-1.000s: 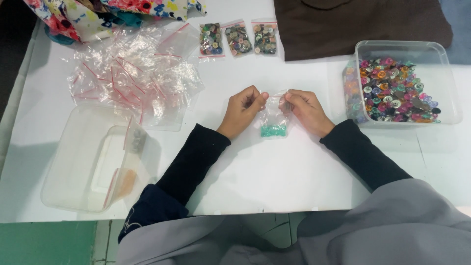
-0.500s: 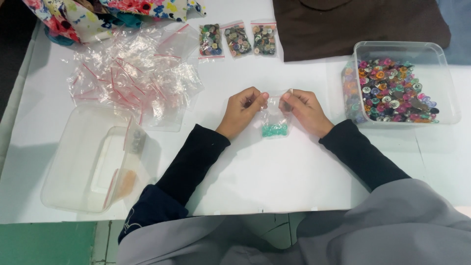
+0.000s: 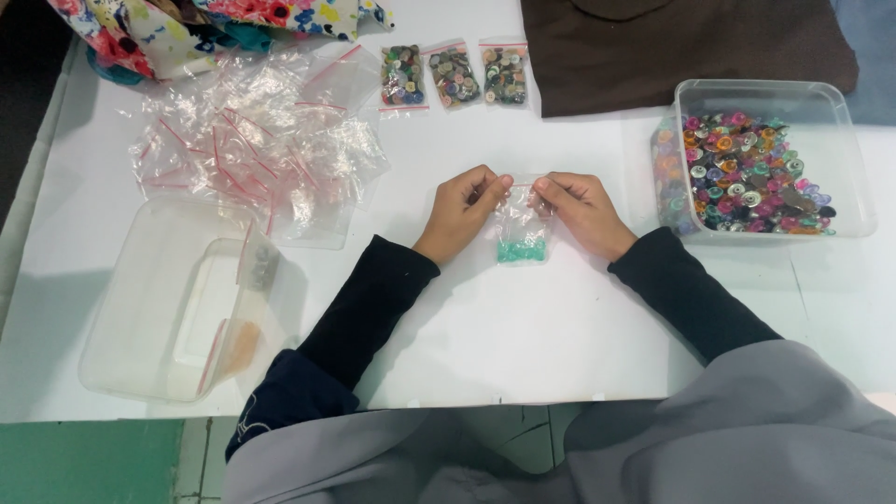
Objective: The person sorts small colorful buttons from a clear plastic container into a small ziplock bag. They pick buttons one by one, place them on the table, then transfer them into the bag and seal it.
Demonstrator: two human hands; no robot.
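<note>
Both hands pinch the top edge of a small clear zip bag (image 3: 521, 229) over the white table (image 3: 523, 317). My left hand (image 3: 462, 210) grips its left corner, my right hand (image 3: 579, 210) its right corner. Several teal buttons (image 3: 520, 250) lie bunched at the bottom of the bag, which hangs down touching the table. To the right stands a clear plastic tub (image 3: 845, 154) full of mixed coloured buttons (image 3: 751, 173).
A heap of empty clear zip bags with red strips (image 3: 252, 149) lies at the left. Three filled button bags (image 3: 455, 75) lie in a row at the back. A clear tub with its lid (image 3: 177, 308) sits front left. Brown cloth (image 3: 681, 47) and floral fabric (image 3: 187, 28) are behind.
The hands have shifted slightly along the bag's top edge; the bag hangs a little straighter. Nothing else has moved.
</note>
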